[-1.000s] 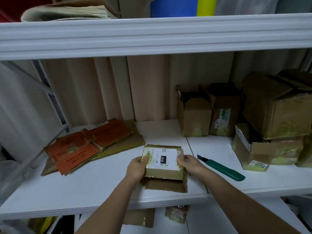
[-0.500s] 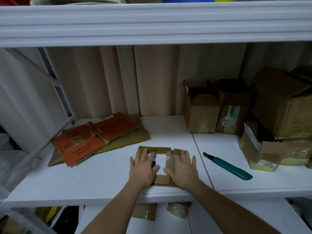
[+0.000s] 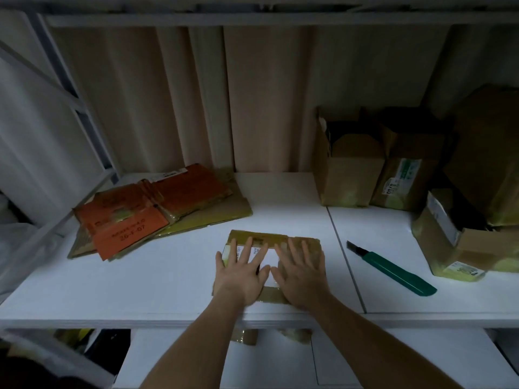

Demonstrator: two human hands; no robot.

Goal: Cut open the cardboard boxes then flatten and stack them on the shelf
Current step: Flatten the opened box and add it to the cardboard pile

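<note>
A small brown cardboard box with a white label lies flattened near the front of the white shelf. My left hand and my right hand press down on it side by side, fingers straight and spread. To the left lies a stack of flattened boxes, orange ones on top of brown. A green utility knife lies on the shelf to the right of my hands, blade pointing to the back left.
Several unflattened cardboard boxes stand at the back right of the shelf, some open on top; a low open box sits nearest the knife. Another shelf board runs overhead. More cardboard shows on the lower shelf.
The box was held upright between both hands a second ago; it now lies flat under both palms. The view has tilted downward and closer.
</note>
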